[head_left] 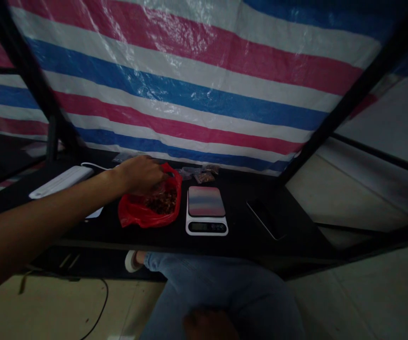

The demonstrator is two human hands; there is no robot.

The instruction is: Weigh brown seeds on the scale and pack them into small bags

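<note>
My left hand (145, 174) reaches over the red plastic bag (136, 213), its fingers curled downward and closed. Under the fingers shows a sheen of clear plastic (158, 188), apparently a small bag in their grip; most of it is hidden. Loose brown dried pieces (164, 203) lie inside the open red bag. Just right of that bag stands a white kitchen scale (206, 210) with nothing on its reflective plate. My right hand (209, 325) rests low on my lap, dark, its fingers hard to make out.
Small clear packets of brown pieces (205, 176) lie behind the scale. A phone (264, 219) is at right on the black table (239, 243). A white device with a cable (62, 182) sits at left. Dark frame posts and a striped plastic sheet (189, 94) enclose the back.
</note>
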